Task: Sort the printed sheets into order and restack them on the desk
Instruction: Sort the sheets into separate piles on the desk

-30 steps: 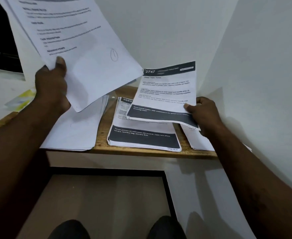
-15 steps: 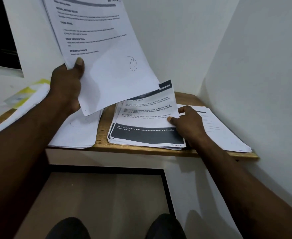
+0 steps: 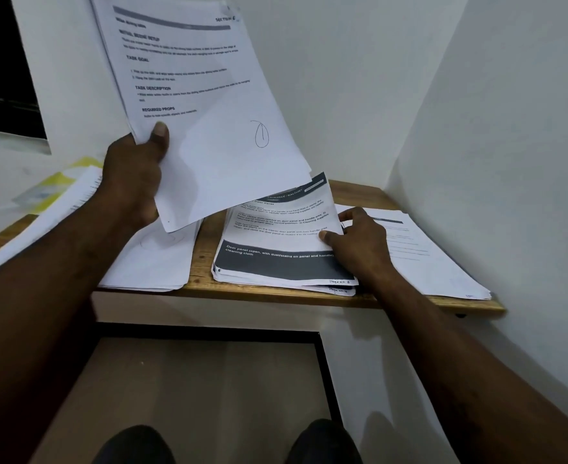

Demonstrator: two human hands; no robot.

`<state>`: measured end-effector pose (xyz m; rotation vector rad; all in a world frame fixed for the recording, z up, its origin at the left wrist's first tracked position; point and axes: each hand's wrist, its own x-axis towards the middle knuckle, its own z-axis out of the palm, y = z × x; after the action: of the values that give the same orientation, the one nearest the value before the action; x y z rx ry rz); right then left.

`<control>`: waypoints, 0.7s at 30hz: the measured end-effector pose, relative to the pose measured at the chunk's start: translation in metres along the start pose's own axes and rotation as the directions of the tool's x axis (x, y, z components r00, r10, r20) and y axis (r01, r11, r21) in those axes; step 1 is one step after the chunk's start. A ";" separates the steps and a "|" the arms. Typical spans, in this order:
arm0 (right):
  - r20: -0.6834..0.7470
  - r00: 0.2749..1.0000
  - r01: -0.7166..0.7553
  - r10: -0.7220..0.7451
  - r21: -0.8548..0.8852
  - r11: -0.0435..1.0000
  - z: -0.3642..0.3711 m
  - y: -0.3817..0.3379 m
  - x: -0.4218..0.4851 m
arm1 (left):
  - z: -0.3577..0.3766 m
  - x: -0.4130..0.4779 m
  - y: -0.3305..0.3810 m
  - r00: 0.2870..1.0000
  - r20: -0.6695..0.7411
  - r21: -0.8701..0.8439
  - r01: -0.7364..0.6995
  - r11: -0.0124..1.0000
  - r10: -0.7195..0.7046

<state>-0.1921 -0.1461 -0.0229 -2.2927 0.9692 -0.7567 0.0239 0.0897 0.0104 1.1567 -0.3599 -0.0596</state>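
Ahead, the desk (image 3: 205, 266) fills a white corner; my left hand (image 3: 132, 175) grips raised sheets (image 3: 209, 95), and my right hand (image 3: 359, 242) pinches the middle stack's (image 3: 276, 266) top sheet (image 3: 276, 226).

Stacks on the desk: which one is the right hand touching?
The middle stack, topped by a sheet with a broad dark band; the right hand pinches that sheet's right edge. The left stack is plain white, the right stack faintly printed.

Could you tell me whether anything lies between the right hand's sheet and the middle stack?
Nothing visible does: the dark-banded sheet pinched by the right hand rests on the middle stack. The bundle in the left hand hangs above it, not beneath.
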 end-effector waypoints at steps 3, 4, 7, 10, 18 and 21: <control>0.016 1.000 0.004 -0.004 0.011 1.000 -0.001 0.002 0.002 | -0.002 0.001 0.001 1.000 -0.003 0.003 0.012 1.000 -0.012; 0.013 1.000 0.002 -0.002 0.010 1.000 -0.001 0.002 0.002 | -0.002 0.001 0.000 1.000 -0.003 0.004 0.018 1.000 -0.018; 0.004 1.000 -0.010 0.010 0.003 1.000 0.000 0.002 0.002 | 0.000 -0.001 0.000 1.000 0.001 0.005 0.023 1.000 -0.023; -0.016 1.000 -0.018 0.018 0.005 1.000 -0.002 0.002 -0.002 | -0.001 0.000 -0.004 1.000 0.002 0.018 0.020 1.000 -0.020; -0.114 0.985 0.103 -0.127 -0.202 0.974 -0.025 -0.003 -0.020 | 0.002 -0.002 -0.009 0.999 0.026 0.023 0.036 0.999 -0.037; -0.017 0.993 0.112 -0.118 -0.208 0.972 -0.024 0.000 -0.023 | 0.009 -0.007 -0.010 0.998 0.059 0.022 0.032 0.999 -0.033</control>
<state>-0.2215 -0.1348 -0.0131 -2.5431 0.9749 -0.7701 0.0163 0.0791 0.0035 1.1838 -0.3951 -0.1188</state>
